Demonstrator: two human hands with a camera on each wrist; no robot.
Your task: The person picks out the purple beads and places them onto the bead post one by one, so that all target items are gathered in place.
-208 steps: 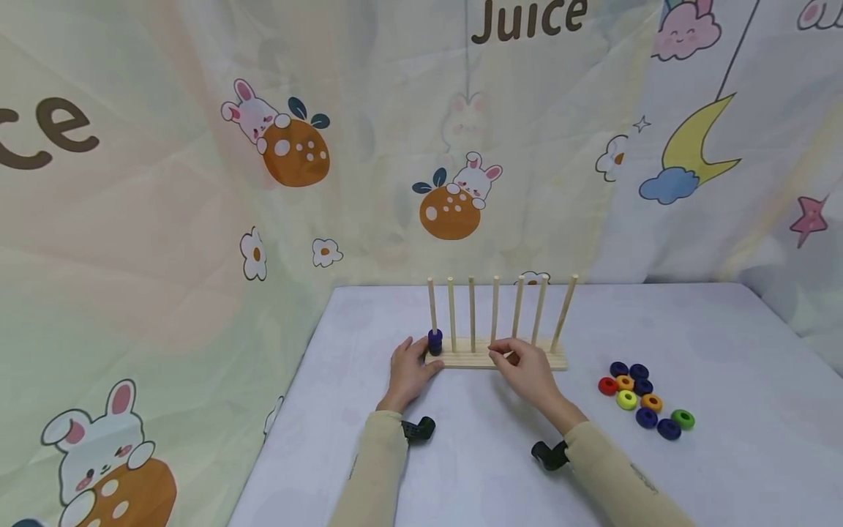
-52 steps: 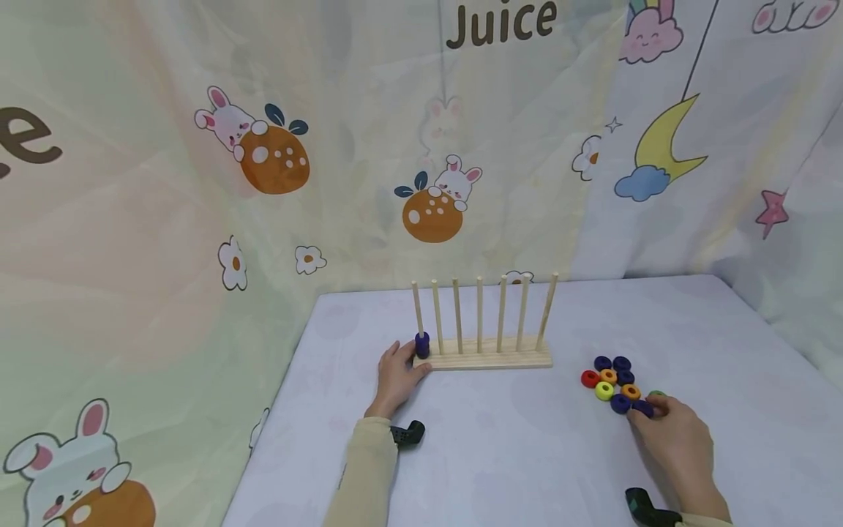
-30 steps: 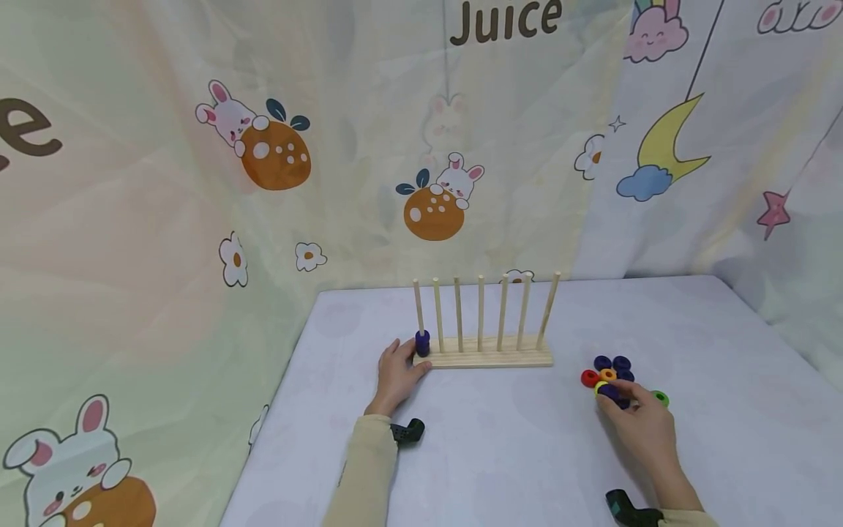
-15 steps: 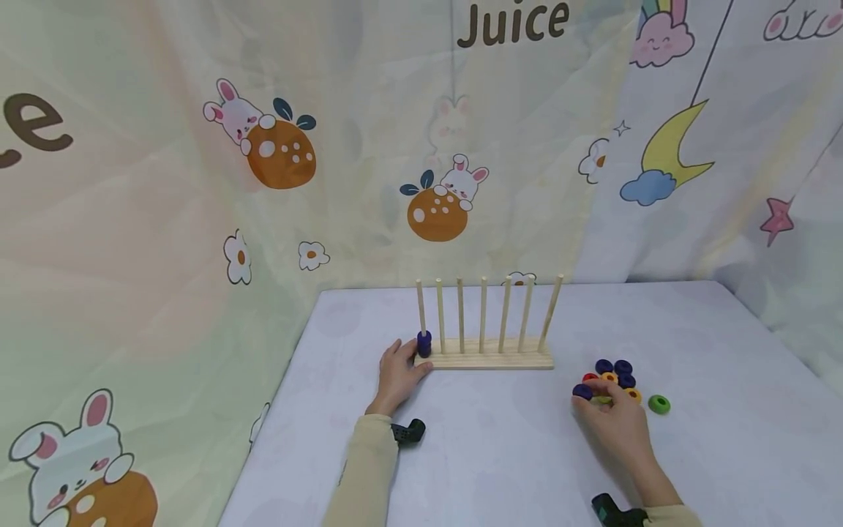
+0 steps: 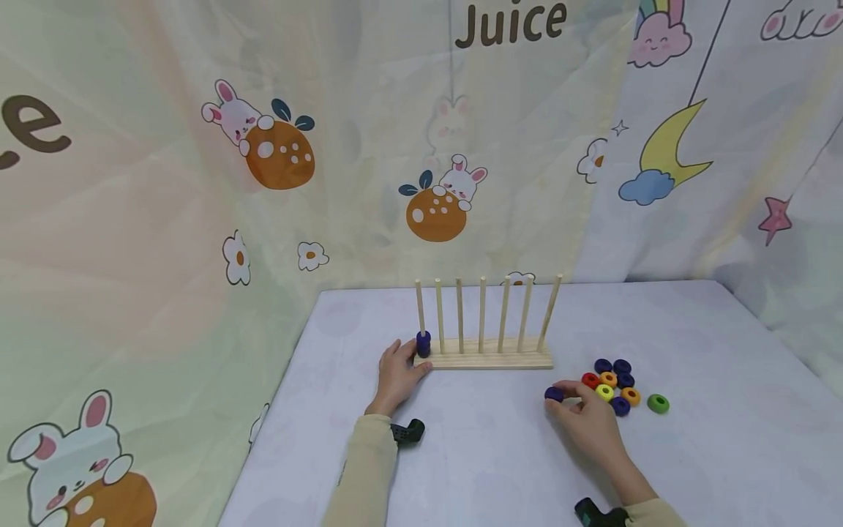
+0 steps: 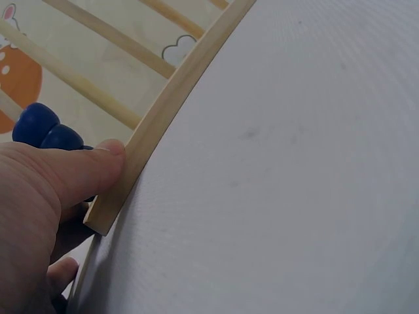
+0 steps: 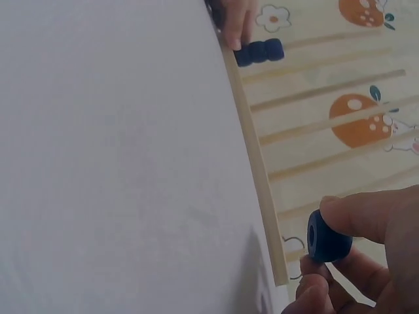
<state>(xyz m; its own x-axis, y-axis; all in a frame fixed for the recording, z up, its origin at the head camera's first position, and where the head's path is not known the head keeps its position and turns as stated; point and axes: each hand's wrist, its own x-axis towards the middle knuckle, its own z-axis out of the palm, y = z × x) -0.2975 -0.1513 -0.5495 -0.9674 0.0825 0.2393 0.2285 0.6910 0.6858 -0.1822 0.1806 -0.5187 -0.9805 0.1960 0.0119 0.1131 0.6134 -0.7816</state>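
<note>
A pale wooden peg rack (image 5: pixel 487 361) with several upright pegs stands on the table. Dark blue beads (image 5: pixel 424 344) are stacked low on its leftmost peg; they also show in the right wrist view. My left hand (image 5: pixel 397 377) grips the left end of the base. In the left wrist view its thumb (image 6: pixel 91 171) presses the front edge, and some fingers are hidden behind the wood. Right of the rack and nearer to me, my right hand (image 5: pixel 589 424) pinches a blue bead (image 7: pixel 330 242) between thumb and fingers, its hole visible in the right wrist view.
To the right lies a loose cluster of beads: several dark blue ones (image 5: pixel 622 366), a red bead (image 5: pixel 590 380), a yellow bead (image 5: pixel 604 392) and two orange beads (image 5: pixel 630 397). A green bead (image 5: pixel 658 403) lies slightly apart. A printed cloth (image 5: pixel 369 146) hangs behind the white table (image 5: pixel 487 454).
After being at the rack earlier, my right hand went to the cluster, took a dark blue bead from its near side and carried it left towards the rack. My left hand stays on the base.
</note>
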